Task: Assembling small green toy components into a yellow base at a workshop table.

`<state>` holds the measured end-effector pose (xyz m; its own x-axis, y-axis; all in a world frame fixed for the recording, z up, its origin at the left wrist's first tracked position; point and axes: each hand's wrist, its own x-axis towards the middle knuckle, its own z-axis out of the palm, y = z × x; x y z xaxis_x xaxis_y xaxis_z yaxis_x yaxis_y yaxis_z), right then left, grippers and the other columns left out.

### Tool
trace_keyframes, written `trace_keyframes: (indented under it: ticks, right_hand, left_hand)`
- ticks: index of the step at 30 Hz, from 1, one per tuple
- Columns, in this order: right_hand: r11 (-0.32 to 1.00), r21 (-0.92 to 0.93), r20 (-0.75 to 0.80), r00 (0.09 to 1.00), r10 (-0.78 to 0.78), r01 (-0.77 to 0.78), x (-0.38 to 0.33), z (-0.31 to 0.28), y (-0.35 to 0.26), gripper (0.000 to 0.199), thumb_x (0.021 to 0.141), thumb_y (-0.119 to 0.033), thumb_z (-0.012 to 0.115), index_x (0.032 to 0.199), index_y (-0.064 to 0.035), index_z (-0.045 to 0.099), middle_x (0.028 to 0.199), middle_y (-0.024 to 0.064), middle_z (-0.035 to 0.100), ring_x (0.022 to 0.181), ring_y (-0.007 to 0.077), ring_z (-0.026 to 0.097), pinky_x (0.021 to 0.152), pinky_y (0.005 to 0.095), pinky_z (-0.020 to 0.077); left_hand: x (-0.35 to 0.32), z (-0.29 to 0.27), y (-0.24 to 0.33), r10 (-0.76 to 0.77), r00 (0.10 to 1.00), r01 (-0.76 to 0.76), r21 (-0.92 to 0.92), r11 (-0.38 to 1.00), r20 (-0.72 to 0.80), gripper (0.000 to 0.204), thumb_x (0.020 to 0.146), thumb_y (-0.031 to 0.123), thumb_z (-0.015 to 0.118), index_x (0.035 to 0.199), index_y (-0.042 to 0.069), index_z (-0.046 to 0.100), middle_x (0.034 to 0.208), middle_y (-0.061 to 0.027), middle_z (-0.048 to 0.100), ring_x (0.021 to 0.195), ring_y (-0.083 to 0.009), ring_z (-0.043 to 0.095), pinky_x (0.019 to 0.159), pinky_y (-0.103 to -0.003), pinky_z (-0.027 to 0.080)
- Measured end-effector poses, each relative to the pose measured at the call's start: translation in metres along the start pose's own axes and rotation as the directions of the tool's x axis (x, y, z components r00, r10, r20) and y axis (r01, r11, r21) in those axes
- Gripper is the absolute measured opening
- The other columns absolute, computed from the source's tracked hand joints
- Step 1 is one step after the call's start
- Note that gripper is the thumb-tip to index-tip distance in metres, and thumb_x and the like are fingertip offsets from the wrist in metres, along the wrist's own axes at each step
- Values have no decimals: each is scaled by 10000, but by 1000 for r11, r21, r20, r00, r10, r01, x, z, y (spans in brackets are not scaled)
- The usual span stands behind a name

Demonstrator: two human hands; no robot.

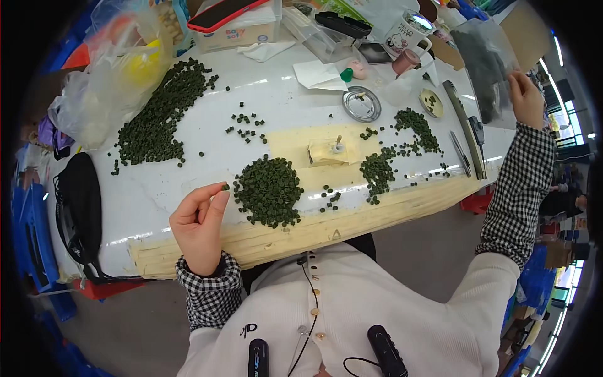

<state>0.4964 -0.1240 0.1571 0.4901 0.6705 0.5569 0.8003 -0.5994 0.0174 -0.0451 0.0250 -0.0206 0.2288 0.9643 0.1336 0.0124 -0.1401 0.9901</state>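
Head view: left fingers tight on green pellet, right fingers at clear bag, grip unclear.

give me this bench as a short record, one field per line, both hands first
left hand: pinches a small dark green piece between thumb and finger
right hand: at the edge of a clear bag with dark contents; whether it grips is unclear
nearest heap: green pieces, just right of the left hand
long heap: more green pieces, toward the table's left
centre: cream block with a short upright peg
behind block: round metal dish
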Motion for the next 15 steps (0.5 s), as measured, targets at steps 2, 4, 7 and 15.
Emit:
trace_keyframes:
  ticks: [2,4,7,15]
  right_hand:
    - [986,-169,-17,1000,4,-7,15,47,26,224,880,-293,578,1012,-132,662,931,136,676,859,293,655,752,386,507]
    - [946,-309,57,990,125,-102,27,86,36,226,888,-293,548,1014,-147,664,972,145,666,922,308,642,794,409,501]
    - [905,-392,144,960,239,-166,41,130,33,255,879,-283,538,1029,-122,665,1000,151,665,953,311,635,825,426,495]
    - [892,-410,305,893,332,-192,68,178,14,285,875,-257,544,1065,-79,659,1063,163,652,1000,307,622,873,414,485]
  left_hand:
    - [1,4,0,-11,1000,11,2,1000,-19,131,820,13,687,949,-7,691,584,108,286,546,-10,241,519,-184,211]
    - [2,8,2,-19,999,20,23,1000,-34,130,821,18,689,949,-7,691,586,107,289,548,-11,244,521,-184,212]
    - [6,5,2,-27,998,29,29,999,-50,129,825,23,687,949,-11,690,587,108,293,550,-12,246,524,-184,214]
    - [7,15,3,-42,997,45,48,998,-63,131,829,25,684,954,-15,685,594,112,307,556,-11,251,529,-182,218]
